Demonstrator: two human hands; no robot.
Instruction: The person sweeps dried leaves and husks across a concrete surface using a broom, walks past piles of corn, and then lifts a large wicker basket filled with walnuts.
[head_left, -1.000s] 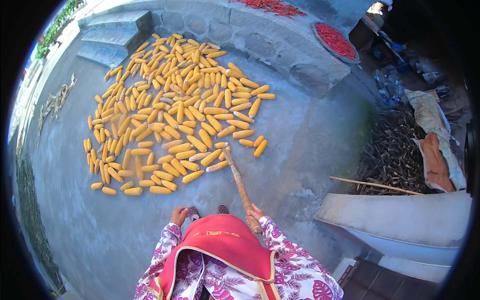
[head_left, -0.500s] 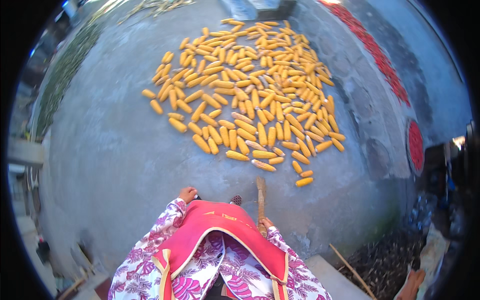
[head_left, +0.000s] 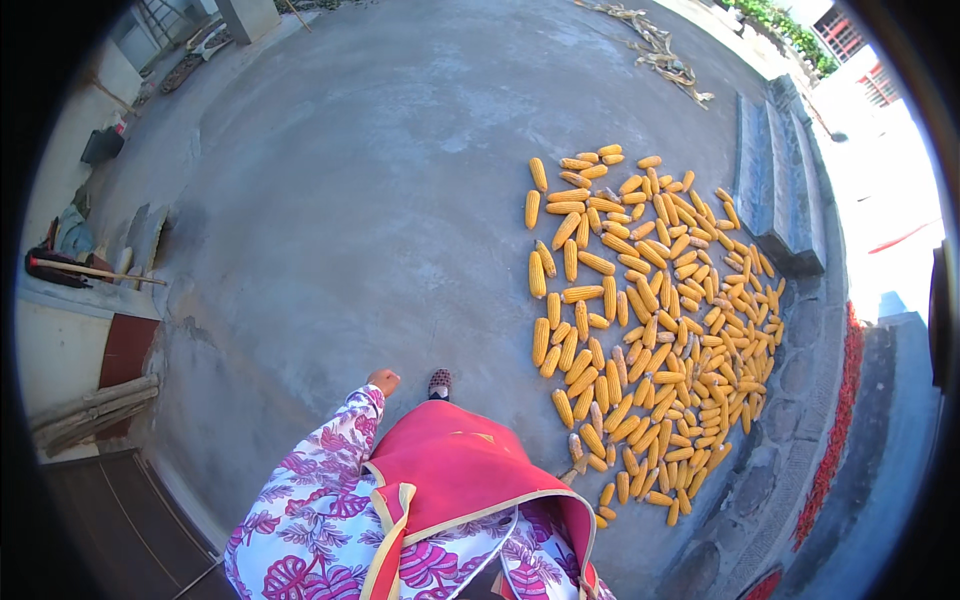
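My left hand (head_left: 383, 380) hangs out to the left of the red apron (head_left: 470, 450), above the grey concrete. Its fingers look curled in, and nothing shows in them. One shoe with a dotted pattern (head_left: 440, 383) stands just right of that hand. My right hand is hidden behind the apron. A short brushy tip of a broom (head_left: 574, 470) pokes out past the apron's right side, touching or close to the nearest corn cobs. Many yellow corn cobs (head_left: 660, 340) lie spread in a single wide patch on the ground to the right.
Concrete steps (head_left: 780, 190) rise beyond the cobs, and a stone-edged strip with red peppers (head_left: 835, 430) runs along the right. Dry husks (head_left: 660, 50) lie at the far side. On the left are stacked poles (head_left: 95, 412) and a wooden-handled tool (head_left: 95, 268) by a wall.
My view has turned left, so the cobs now lie to my right and the left wall shows. My right hand and most of the broom it held have gone out of sight.
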